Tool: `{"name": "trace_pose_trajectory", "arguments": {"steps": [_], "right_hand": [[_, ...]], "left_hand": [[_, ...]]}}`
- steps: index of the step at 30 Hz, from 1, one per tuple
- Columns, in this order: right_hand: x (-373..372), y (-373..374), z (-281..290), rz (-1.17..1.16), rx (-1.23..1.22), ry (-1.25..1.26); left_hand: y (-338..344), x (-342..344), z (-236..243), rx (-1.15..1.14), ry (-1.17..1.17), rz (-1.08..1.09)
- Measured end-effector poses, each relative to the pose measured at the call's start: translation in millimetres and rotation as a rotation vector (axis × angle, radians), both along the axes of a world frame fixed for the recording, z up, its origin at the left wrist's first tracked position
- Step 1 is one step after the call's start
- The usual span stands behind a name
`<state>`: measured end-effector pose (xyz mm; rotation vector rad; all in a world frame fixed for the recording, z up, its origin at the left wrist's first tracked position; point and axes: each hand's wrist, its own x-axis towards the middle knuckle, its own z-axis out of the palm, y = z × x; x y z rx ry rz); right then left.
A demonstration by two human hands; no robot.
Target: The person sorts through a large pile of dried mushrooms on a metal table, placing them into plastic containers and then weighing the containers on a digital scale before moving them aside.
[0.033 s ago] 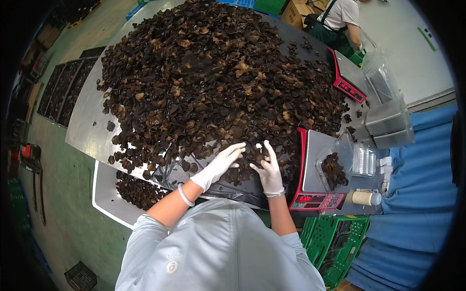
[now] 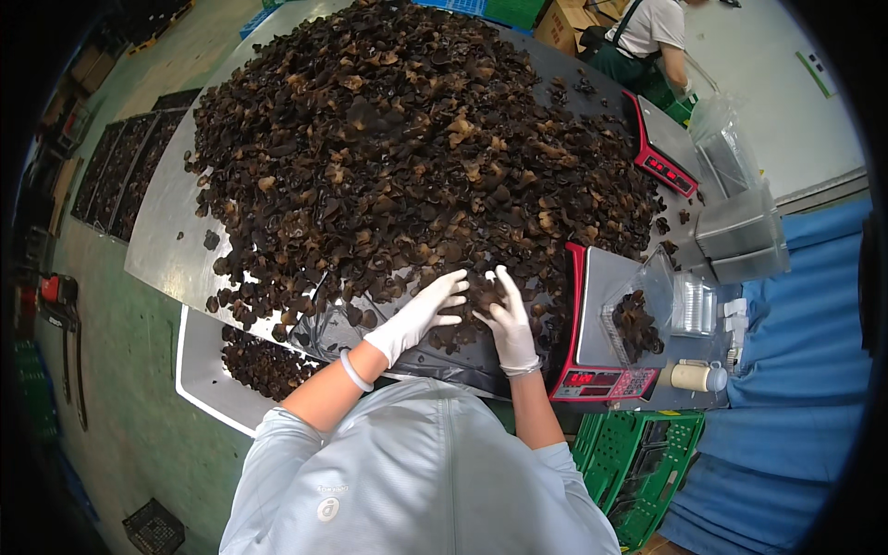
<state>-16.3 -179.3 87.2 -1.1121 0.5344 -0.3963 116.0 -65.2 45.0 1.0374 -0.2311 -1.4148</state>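
Note:
A large heap of dark brown wood ear mushrooms (image 2: 398, 157) covers most of the metal table. At its near edge my hands work close together, both in white gloves. My left hand (image 2: 421, 319) has its fingers stretched and spread toward the right, with nothing seen in them. The fingers of my right hand (image 2: 511, 326) curl round a motion-blurred wood ear mushroom (image 2: 485, 292) lying between the two hands. To the right, a red and grey scale (image 2: 597, 319) bears an open clear plastic box with several wood ear mushrooms (image 2: 636, 328) in it.
A second scale (image 2: 666, 148) sits farther back, beside stacked clear boxes (image 2: 740, 231). A cream bottle (image 2: 696, 376) lies at the right. Under the table's edge are a white tub (image 2: 203, 370) and green crates (image 2: 638, 472). Another person (image 2: 638, 46) works at the far right.
The fingers of both hands have shifted slightly. The mushroom between them has moved a little left and is blurred. Everything else looks the same.

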Motion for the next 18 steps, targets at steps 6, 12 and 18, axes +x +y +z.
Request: {"name": "trace_pose_trajectory", "arguments": {"steps": [6,12,18], "right_hand": [[14,-3,3,0.089,-0.49,0.091],[60,-37,-27,0.043,-0.917,0.322],[75,-33,-63,0.111,-1.513,0.423]], "left_hand": [[11,1,-11,-0.056,0.517,0.278],[23,9,-14,-0.112,0.633,0.379],[43,21,-15,-0.189,0.641,0.441]]}}
